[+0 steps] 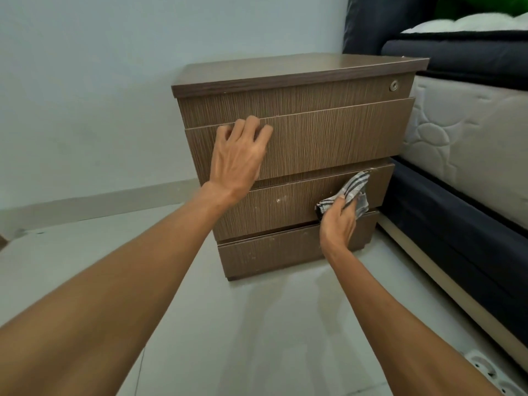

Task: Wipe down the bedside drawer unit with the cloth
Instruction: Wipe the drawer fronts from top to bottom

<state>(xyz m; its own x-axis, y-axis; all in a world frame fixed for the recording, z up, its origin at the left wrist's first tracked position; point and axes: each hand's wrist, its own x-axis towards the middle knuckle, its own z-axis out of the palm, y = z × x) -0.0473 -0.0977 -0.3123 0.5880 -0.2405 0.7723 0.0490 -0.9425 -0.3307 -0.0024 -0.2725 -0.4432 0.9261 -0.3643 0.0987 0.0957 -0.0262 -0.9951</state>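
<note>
The brown wood-grain bedside drawer unit (328, 132) stands on the floor against the wall, showing stacked drawer fronts and a round lock near its top right. My left hand (238, 155) rests flat on the left part of the large upper drawer front, fingertips hooked over its top edge. My right hand (338, 221) grips a crumpled grey-and-white striped cloth (353, 191) and presses it against the right end of the middle drawer front. Pale specks mark the middle and bottom drawer fronts.
A bed with a quilted cream mattress (468, 132) and dark base (457, 241) stands close on the unit's right. A white power strip (497, 375) lies on the floor at bottom right. A pale wall is behind and light floor tiles (257, 324) spread in front.
</note>
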